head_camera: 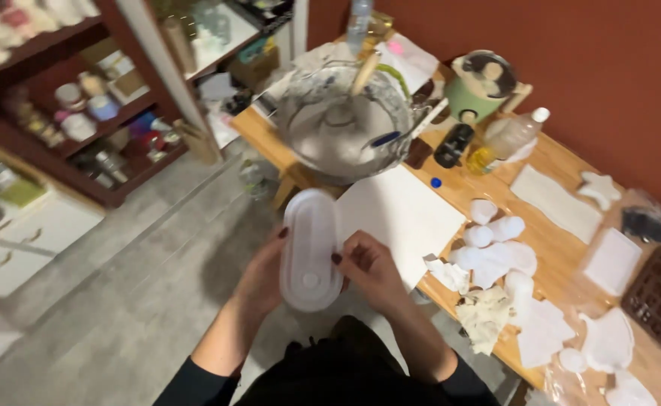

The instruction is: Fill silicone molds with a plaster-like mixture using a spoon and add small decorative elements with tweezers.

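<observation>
Both hands grip a white oval mould (310,252) in the air, off the edge of the counter (563,248).

The left hand (259,278) closes its fingers on the mould's left side and the right hand (369,267) pinches the right rim, so the mould hangs between the fingers, over the floor and short of the counter. Just beyond the fingertips lies a white sheet (402,214), and past it a large bowl (345,124) of grey mix with a wooden-handled tool standing in it. To the right of the right-hand fingers lie white cast pieces (496,244). The frame is blurred, so it seems empty, though I cannot be sure. A slipping grip would drop it to the floor; swinging it forward could knock the bowl.
</observation>
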